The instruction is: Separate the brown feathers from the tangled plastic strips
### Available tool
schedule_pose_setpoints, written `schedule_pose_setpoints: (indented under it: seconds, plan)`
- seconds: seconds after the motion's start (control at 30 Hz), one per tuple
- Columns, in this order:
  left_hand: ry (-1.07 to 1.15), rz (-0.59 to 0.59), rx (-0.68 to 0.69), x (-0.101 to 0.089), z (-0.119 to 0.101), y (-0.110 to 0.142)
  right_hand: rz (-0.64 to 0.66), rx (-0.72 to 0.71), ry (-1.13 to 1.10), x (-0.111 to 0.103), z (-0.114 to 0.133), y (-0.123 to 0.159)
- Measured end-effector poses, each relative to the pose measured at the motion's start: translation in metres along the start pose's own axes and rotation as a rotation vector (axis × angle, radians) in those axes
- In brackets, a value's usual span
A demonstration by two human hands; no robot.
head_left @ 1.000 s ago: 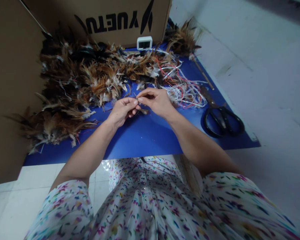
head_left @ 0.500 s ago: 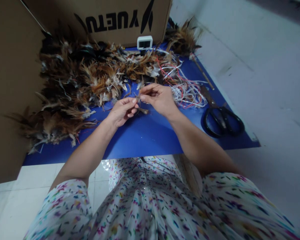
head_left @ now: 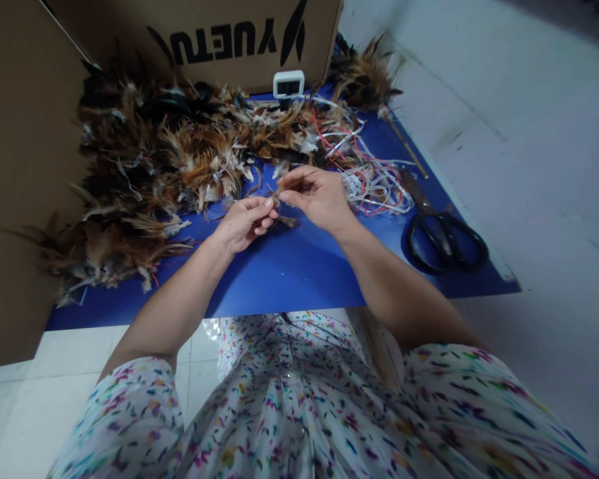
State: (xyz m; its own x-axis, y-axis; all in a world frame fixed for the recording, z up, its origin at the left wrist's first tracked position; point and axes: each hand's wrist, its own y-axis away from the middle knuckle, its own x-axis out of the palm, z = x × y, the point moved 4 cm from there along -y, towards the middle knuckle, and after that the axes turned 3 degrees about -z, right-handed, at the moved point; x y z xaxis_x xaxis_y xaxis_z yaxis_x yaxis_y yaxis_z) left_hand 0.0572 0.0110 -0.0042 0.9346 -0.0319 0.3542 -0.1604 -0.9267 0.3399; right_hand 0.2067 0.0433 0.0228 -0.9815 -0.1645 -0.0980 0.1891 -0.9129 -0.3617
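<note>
My left hand (head_left: 247, 223) pinches a small brownish feather piece (head_left: 275, 196) between thumb and forefinger. At the other side of that piece, the thumb and fingertips of my right hand (head_left: 319, 198) are closed on it too. The two hands almost meet over the blue tabletop (head_left: 289, 279). Just beneath the fingers lies another small brown feather (head_left: 285, 221). Behind my hands spreads a wide heap of brown and black feathers (head_left: 190, 150). Close to my right hand is a tangle of white and red plastic strings (head_left: 377, 186).
Black-handled scissors (head_left: 445, 243) lie at the right edge. Behind them, a feather duster (head_left: 367, 76) with a thin stick reaches over the corner. A small white digital device (head_left: 288, 84) stands before a cardboard box (head_left: 239, 40). Another cardboard panel (head_left: 24, 173) walls the left side.
Hardly anything differs. My fingers have shifted very slightly around the feather piece, and both hands stay in the same place.
</note>
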Motion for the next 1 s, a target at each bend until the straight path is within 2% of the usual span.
schedule_pose_setpoints:
  seconds: [0.33,0.53,0.63,0.73,0.8,1.0]
  plan:
    - [0.028,0.054,-0.014,0.001,0.001,0.002,0.043,-0.160,-0.043,0.002,-0.012,-0.002]
    - [0.034,0.029,0.011,0.000,-0.001,0.000,0.060,-0.133,-0.079,0.003,-0.012,-0.002]
    - [0.059,0.018,0.044,-0.002,-0.004,-0.001,0.021,-0.099,-0.067,-0.001,-0.015,-0.004]
    - [0.107,-0.034,0.107,-0.006,-0.013,0.000,-0.046,-0.064,0.031,-0.007,-0.020,-0.007]
    - [0.151,-0.103,0.160,-0.010,-0.023,0.001,-0.040,-0.064,0.160,-0.009,-0.021,-0.007]
    - [0.309,-0.239,0.321,-0.027,-0.043,0.000,0.144,-0.196,0.607,0.002,-0.016,0.002]
